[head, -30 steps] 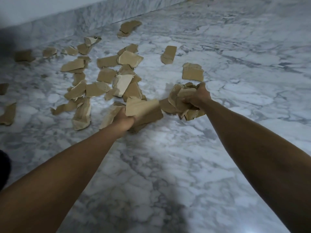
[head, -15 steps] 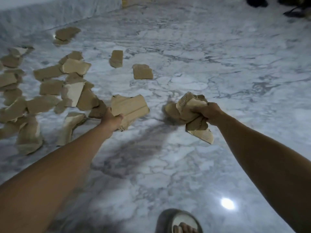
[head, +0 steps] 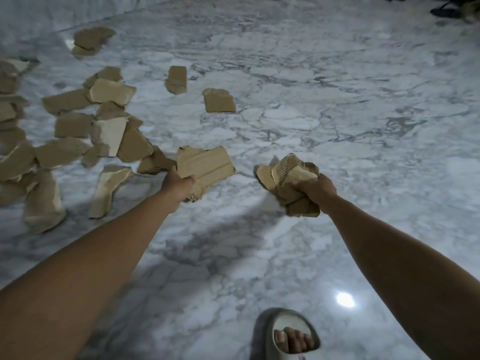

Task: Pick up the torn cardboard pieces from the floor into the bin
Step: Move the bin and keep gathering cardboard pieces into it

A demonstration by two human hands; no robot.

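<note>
Head view: left hand (head: 176,184) is gripping a flat cardboard piece (head: 205,165) above the floor (head: 337,126). Right hand (head: 318,189) is clutching a crumpled cardboard bunch (head: 287,175), possibly several pieces. Loose cardboard scraps (head: 109,131) are lying scattered at left. A slippered foot (head: 288,336) is showing at the bottom edge.

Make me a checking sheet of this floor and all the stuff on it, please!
Surface: grey-veined marble floor, glossy, with a light glare.
Job's things: many torn cardboard pieces lie scattered at left; two lie apart, nearer the middle; no bin in view.
Clutter: a dark item at the far right; too dim to name.
Hands: left hand grips a flat piece; right hand grips a crumpled wad.
Cables: nothing seen.
Surroundings: marble skirting at the far left; a grey slipper on one foot.
</note>
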